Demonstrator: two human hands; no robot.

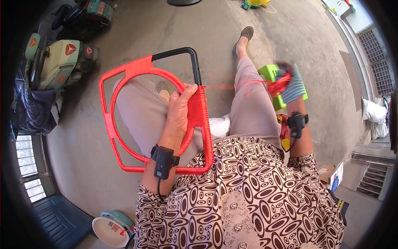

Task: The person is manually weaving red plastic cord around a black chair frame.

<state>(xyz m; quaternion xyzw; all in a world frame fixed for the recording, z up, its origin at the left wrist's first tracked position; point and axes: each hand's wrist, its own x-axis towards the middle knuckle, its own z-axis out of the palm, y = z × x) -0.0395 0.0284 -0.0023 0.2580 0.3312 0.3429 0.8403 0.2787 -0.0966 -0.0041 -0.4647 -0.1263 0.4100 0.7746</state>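
A squarish frame with an inner ring, mostly wound in red cord [197, 110], rests tilted over my lap. At its upper right corner the bar [176, 51] is bare and black. My left hand [178, 111] is closed on the frame's right side, its thumb pressing near where the winding stops. Out to the right, my right hand [295, 85], in a grey-blue striped glove, grips a bundle of red cord [278, 86]; motion blurs it. A thin red strand [234, 86] stretches from that bundle to the frame beside my left thumb.
A bright green plastic stool [268, 72] stands behind my right hand. White material [220, 126] lies between my thighs. Parked scooters [66, 62] are at the far left. Basins [108, 230] sit at the lower left, near a dark blue panel [62, 220]. White sacks [374, 114] lie along the right wall.
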